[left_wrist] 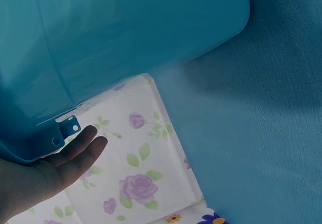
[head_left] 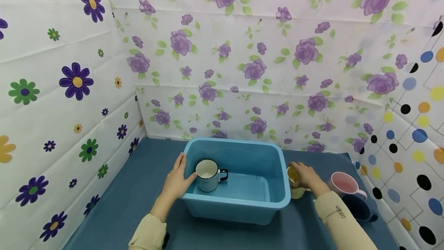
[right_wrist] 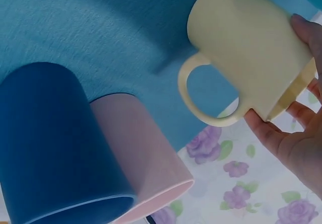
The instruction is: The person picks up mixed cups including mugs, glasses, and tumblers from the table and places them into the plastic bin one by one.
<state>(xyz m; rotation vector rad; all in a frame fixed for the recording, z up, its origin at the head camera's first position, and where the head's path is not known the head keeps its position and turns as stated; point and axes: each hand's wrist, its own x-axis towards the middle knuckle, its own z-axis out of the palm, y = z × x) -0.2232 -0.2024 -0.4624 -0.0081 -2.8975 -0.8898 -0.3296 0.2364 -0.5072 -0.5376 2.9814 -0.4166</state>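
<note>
A light-blue plastic basin (head_left: 239, 205) stands on the table, with a white enamel mug (head_left: 207, 180) with a dark rim and handle inside it at the left. My left hand (head_left: 177, 180) rests at the basin's left rim, thumb over the edge; its fingers (left_wrist: 83, 156) look straight in the left wrist view. To the right of the basin, my right hand (head_left: 306, 178) holds a pale-yellow mug (right_wrist: 251, 48) near its mouth, thumb on one side and fingers on the other. The mug's handle is free of the fingers.
Right of the right hand stand a pink mug (head_left: 343, 182) and a dark-blue mug (head_left: 359, 207), close together. A blue cloth (head_left: 138, 188) covers the table. Flowered sheeting (head_left: 225, 68) hangs behind, with patterned sheets at both sides.
</note>
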